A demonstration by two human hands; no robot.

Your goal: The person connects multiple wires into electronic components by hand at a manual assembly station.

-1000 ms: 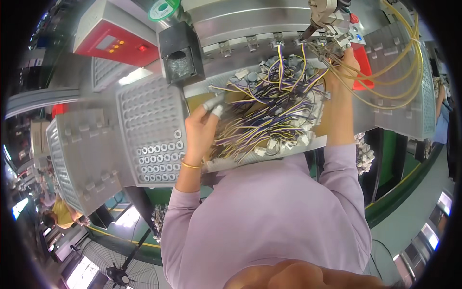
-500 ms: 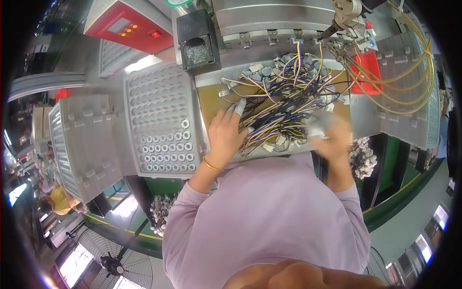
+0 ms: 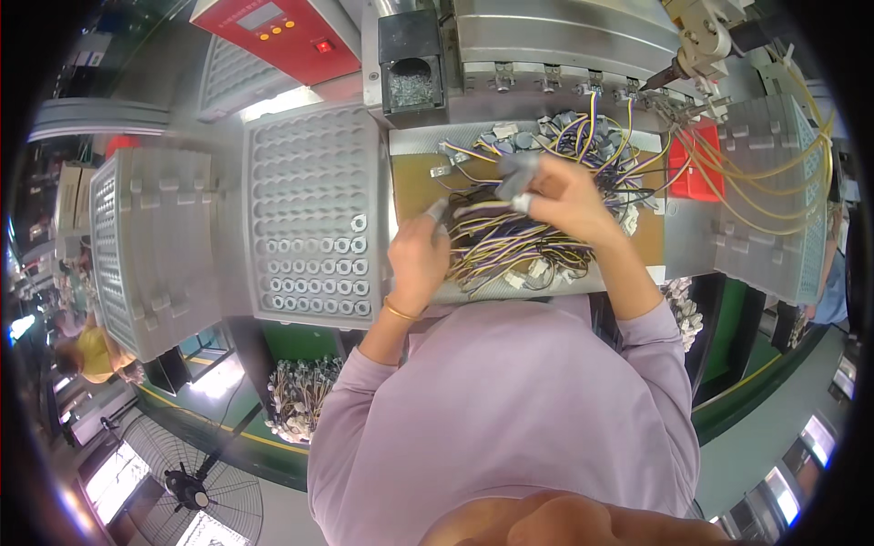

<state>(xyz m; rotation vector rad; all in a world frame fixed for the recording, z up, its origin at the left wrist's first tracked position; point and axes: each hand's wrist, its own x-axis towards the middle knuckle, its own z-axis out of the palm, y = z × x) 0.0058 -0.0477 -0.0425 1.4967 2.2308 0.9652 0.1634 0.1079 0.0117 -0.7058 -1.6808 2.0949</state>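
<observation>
Crowding tabletop [image 3: 414, 182]: wire bundle [image 3: 510, 241] under both hands, left hand [image 3: 417, 257] resting, right hand [image 3: 560, 196] pinching wires. Grey tray [image 3: 314, 214] alongside, washers [image 3: 319, 273] filling lower rows.

The right hand [image 3: 560, 196] is blurry at the fingertips, so what it pinches is hard to see. The left hand [image 3: 417, 259] covers part of the pile of wires [image 3: 510, 241]. The red box [image 3: 282, 32] is cut off at the top. The small bits in the black cup [image 3: 411, 88] are too tiny to tell.
</observation>
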